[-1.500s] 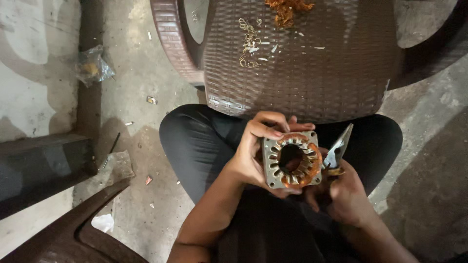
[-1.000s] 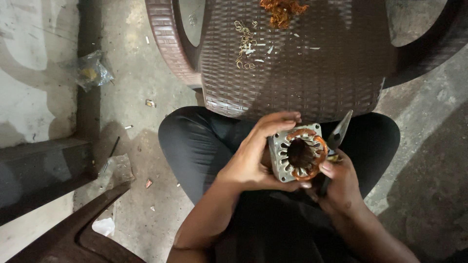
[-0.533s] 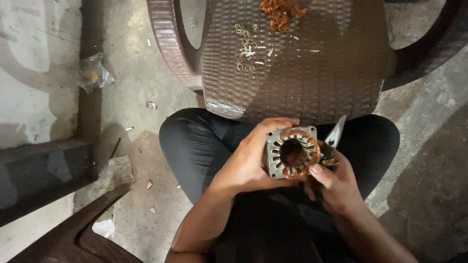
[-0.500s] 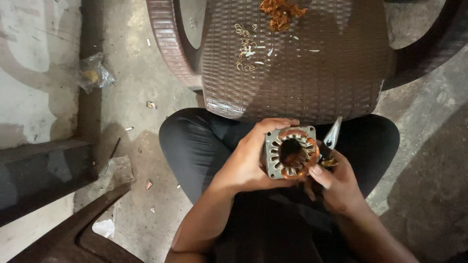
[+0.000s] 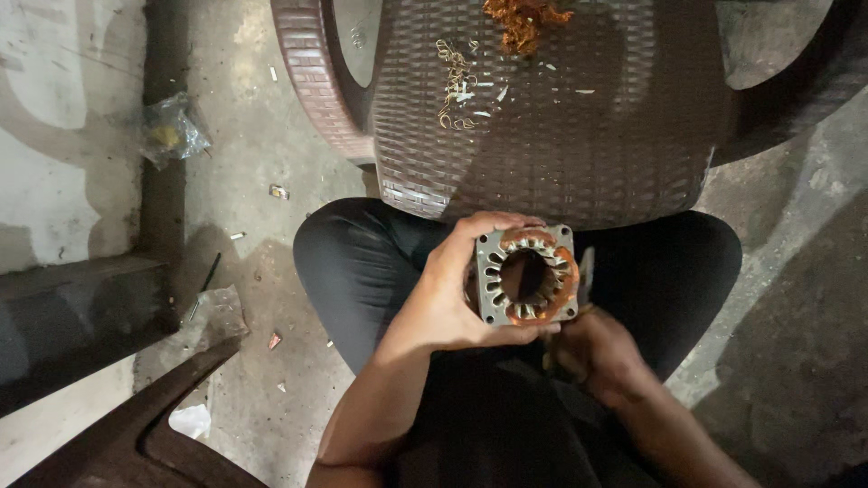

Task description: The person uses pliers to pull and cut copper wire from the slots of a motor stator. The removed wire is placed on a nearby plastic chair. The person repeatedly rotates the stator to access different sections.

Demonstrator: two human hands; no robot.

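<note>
My left hand grips a square grey metal motor stator with copper windings in its slots, held over my lap with its round bore facing up. My right hand sits just below and to the right of the stator, closed around pliers whose metal jaws rise along the stator's right edge. The pliers' handles are hidden in my fist.
A brown woven plastic chair stands in front of my knees; on its seat lie a clump of pulled copper wire and small pale scraps. Another chair's arm is at lower left. A crumpled plastic bag lies on the concrete floor.
My left hand has turned and shifted the stator slightly, and my right hand has dropped lower beneath it. The pliers now stand closer against the stator's right side.
</note>
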